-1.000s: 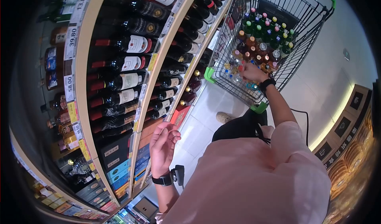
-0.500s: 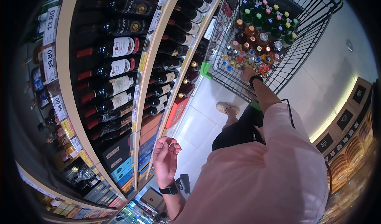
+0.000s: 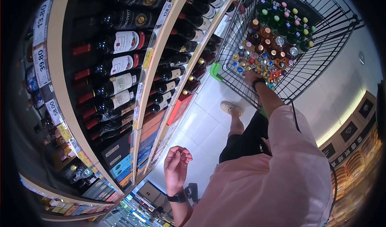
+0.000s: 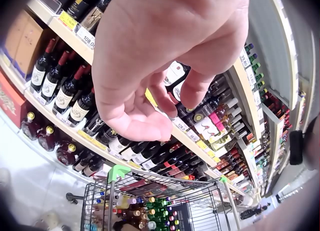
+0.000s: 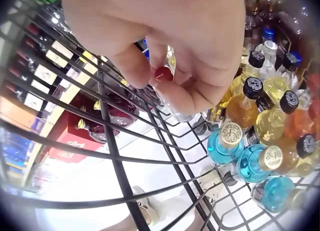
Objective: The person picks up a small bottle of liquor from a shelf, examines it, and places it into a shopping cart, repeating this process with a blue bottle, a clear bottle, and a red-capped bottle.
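Observation:
My right hand (image 5: pixel 165 56) is inside the shopping cart (image 3: pixel 321 62), at its near side. In the right wrist view its thumb and fingers pinch a small clear bottle (image 5: pixel 180 113) by its red cap (image 5: pixel 162 74); most of that bottle is hidden behind the hand. Beside it stand blue bottles (image 5: pixel 250 162) with pale printed caps and amber and yellow bottles (image 5: pixel 243 110) with black caps. Farther back in the cart are green bottles (image 3: pixel 274 22) and brown bottles (image 3: pixel 265 32). My left hand (image 3: pixel 176 166) hangs in the air, fingers loosely curled around nothing, in front of the shelves.
Wine bottles (image 3: pixel 124 42) lie along the shelf rack (image 3: pixel 60 66) on the left, with price tags on its edges. A red box (image 3: pixel 179 108) sits on the bottom shelf. Cart wires (image 5: pixel 115 161) rise close to my right hand. A lit display (image 3: pixel 354 150) stands at the right.
The head view has shifted, with the cart now farther right in it. My right hand has moved within the cart to its near left corner. My left hand stays loosely curled.

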Demonstrator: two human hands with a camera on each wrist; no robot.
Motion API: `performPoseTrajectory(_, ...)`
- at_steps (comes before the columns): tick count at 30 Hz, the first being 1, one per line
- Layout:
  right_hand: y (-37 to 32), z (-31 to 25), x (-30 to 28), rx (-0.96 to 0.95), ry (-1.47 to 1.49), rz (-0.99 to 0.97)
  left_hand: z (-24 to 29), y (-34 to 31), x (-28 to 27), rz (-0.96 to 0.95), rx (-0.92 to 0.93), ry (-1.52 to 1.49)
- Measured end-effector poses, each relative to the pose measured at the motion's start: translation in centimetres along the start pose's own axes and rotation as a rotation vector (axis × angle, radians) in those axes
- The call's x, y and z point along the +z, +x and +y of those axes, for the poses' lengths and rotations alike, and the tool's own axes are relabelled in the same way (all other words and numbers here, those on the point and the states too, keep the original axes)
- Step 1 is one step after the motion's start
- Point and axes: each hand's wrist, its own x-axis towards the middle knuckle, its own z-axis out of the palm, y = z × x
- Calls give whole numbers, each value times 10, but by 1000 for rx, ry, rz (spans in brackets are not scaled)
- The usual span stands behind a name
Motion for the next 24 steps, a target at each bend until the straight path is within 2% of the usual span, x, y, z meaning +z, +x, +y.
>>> performPoseTrajectory(3,-11,-17,-17,-52,-81,-96,0,2,2,-8,-1,1)
performPoseTrajectory(6,-4,-8,-10,-93,-22,-43,3,7,5,-27,2,-1)
performPoseTrajectory(7,-4,-2,-8,-134,69,32,4,7,7,-33,1,-1)
performPoseTrajectory(10,-12,7,-23,-176,112,41,6,10,10,-70,13,21)
performPoseTrajectory(11,-8,17,-20,-252,167,131,8,10,15,-65,13,-8)
performPoseTrajectory(14,-24,18,-42,-159,107,247,14,11,19,-132,50,36)
performPoseTrajectory(18,-40,23,-73,25,159,163,19,9,19,-160,94,55)
performPoseTrajectory(22,-58,35,-94,10,121,285,22,5,18,-181,157,15)
performPoseTrajectory(24,-69,35,-106,21,193,339,26,3,20,-191,184,-4)
